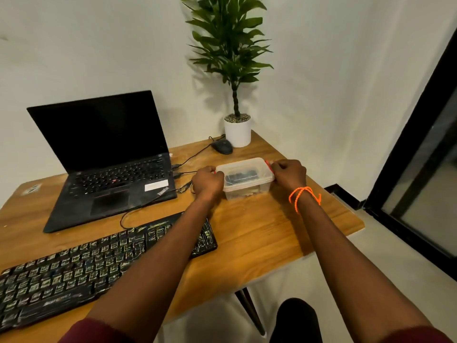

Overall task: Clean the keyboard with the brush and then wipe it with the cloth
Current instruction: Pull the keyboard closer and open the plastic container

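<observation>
Both hands are at the clear lidded box [247,178] on the bench [259,231], beside the laptop [106,159]; the left hand [207,182] has its grip curled onto the red clip at the box's left end, the right hand [288,175] has its grip curled onto the red clip at the right end. The step in hand looks to be unlatching the lid; something dark lies inside, possibly the brush, though the plastic blurs it too much to say. To do it well, lift both clips outward together and evenly, so the light box does not skid or tip; keep the base pressed to the bench; then raise the lid straight up. The keyboard [74,268] waits at the near left, under the left forearm, untouched; its cable runs toward the laptop, so avoid snagging it.
</observation>
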